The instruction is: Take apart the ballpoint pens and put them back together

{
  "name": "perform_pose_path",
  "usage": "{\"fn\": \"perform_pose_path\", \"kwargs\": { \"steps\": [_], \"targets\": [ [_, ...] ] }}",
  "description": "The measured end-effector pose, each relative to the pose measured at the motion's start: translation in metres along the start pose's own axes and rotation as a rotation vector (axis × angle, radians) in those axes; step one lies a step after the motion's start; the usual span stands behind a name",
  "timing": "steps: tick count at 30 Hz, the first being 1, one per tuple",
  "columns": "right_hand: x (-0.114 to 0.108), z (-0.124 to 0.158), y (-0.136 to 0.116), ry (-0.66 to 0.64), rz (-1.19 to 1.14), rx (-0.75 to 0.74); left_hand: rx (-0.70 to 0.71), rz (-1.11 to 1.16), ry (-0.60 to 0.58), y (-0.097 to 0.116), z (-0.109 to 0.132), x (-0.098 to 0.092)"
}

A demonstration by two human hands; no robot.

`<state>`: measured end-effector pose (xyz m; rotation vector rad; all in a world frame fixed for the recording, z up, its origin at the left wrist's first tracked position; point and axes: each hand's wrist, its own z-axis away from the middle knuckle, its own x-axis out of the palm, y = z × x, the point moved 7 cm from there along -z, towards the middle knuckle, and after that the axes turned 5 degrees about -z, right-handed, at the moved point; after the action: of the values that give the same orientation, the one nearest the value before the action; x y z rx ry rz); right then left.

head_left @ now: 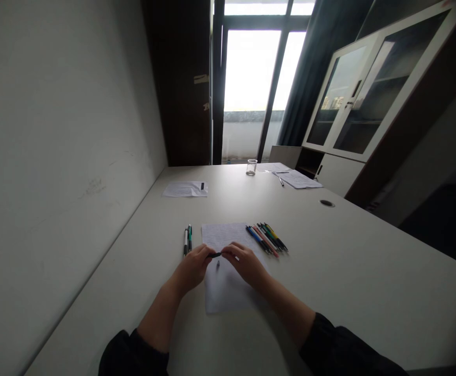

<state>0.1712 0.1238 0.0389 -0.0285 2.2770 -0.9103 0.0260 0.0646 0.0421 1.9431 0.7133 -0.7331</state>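
Between my two hands is a short dark pen part (pixel 214 255), held nearly level above a sheet of paper (pixel 228 297). My left hand (pixel 193 267) is closed around its left end, and the fingers hide most of that end. At its right tip, the fingers of my right hand (pixel 246 263) are pinched together. Just below the pen part, a small dark piece (pixel 218 264) shows against the paper; its kind is too small to make out. Left of the paper lie a white-and-black pen (pixel 186 242) and a green-and-black pen (pixel 190 237). Several coloured pens (pixel 266 238) lie side by side over the paper's right edge.
Farther back on the white table (pixel 142 271) are a paper in a clear sleeve (pixel 184 189), a glass cup (pixel 251 167), stacked papers (pixel 298 179) and a single pen (pixel 282 181). A round cable hole (pixel 327 203) is at right. A wall (pixel 75 156) borders the left edge.
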Motion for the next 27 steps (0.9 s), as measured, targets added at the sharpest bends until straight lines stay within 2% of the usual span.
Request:
{"fn": "perform_pose_path", "kwargs": {
  "steps": [16, 22, 24, 27],
  "targets": [
    [-0.017, 0.000, 0.007, 0.149, -0.195, 0.131, 0.018, -0.015, -0.004, -0.007, 0.000, 0.007],
    [-0.032, 0.001, 0.007, 0.234, -0.170, 0.136, -0.025, -0.072, 0.038, -0.013, 0.000, 0.003],
    [-0.033, 0.002, 0.004, 0.216, -0.122, 0.102, -0.040, -0.091, 0.061, -0.015, 0.000, 0.001],
    [-0.022, 0.004, -0.001, 0.056, -0.022, 0.012, -0.042, -0.089, 0.075, -0.016, 0.000, -0.001]
  ]
}}
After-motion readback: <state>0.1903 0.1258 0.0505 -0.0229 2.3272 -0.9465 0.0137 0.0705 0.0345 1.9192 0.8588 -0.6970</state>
